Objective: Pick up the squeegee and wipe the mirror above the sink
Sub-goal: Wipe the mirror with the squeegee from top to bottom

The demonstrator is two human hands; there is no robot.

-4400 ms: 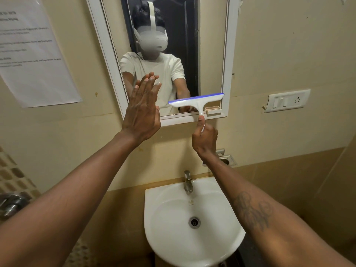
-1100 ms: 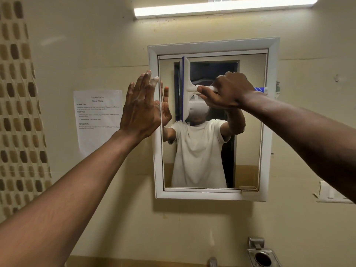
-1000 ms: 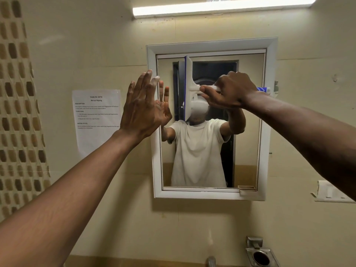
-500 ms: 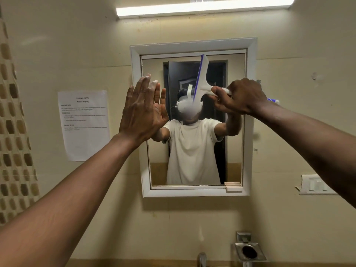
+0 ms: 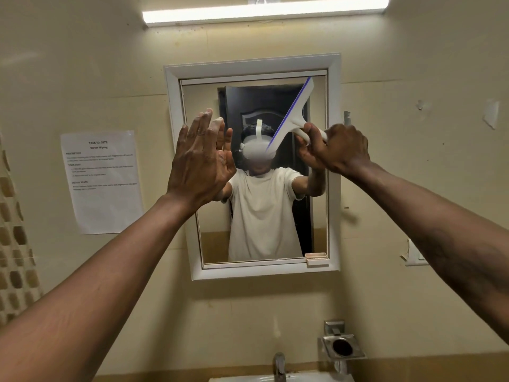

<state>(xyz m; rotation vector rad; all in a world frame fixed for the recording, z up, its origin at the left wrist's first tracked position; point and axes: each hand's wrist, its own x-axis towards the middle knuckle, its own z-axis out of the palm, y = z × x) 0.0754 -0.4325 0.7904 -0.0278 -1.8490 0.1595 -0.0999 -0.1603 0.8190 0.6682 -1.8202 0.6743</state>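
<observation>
Since 0.5 s ago the squeegee [image 5: 291, 117] has swung further over, blade now on a steep diagonal w/ its top end up by the top-right corner of the mirror [image 5: 252, 230] and its low end mid-glass; the view has also shifted so the frame sits more central; left hand [image 5: 200, 161] is where it was, flat and open, fingers [image 5: 205, 125] together and pointing up, at the frame's left edge, whether it presses the glass or just hovers I can't tell; right hand [image 5: 334, 148] is clamped round the handle, thumb on the neck; the tool is thus in hand and against the upper right of the glass, blue edge facing left; step in hand looks like squaring up for a stroke, task prob. partway through; to do it well: level the blade so its whole edge meets the glass, not one corner; keep even pressure thru the wrist; pull in one straight pass, overlapping the next; start tight to the frame so no strip is missed; keep the left palm off the cleaned area or it'll smear; mind the small ledge [image 5: 316, 259] at bottom right, blade could catch there; tap [image 5: 279, 365] and sink rim [image 5: 316, 379] below, soap dish [image 5: 341, 347] right of them.
</observation>
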